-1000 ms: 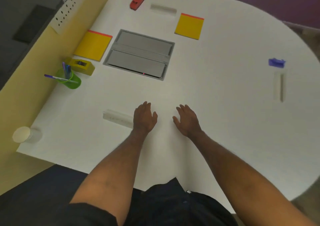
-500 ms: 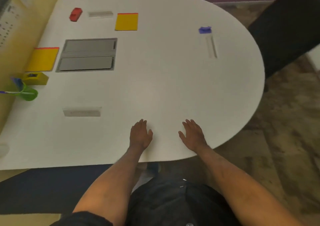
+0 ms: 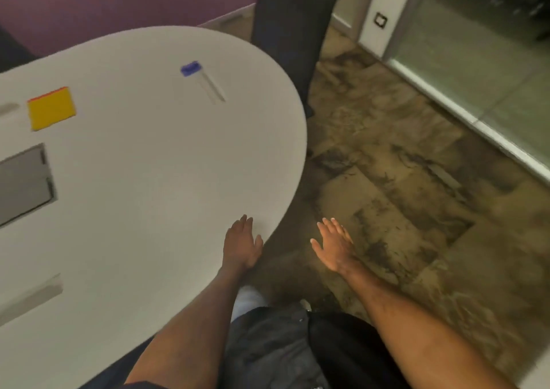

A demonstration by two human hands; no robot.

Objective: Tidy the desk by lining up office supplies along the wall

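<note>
Palm-down, left hand [image 3: 241, 244] rests flat on desk [image 3: 148, 180]; right hand [image 3: 334, 247] spread above floor [image 3: 416, 180].

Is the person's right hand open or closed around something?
Open. The right hand hangs over the floor beside the white table, its fingers straight and spread, holding nothing.
</note>
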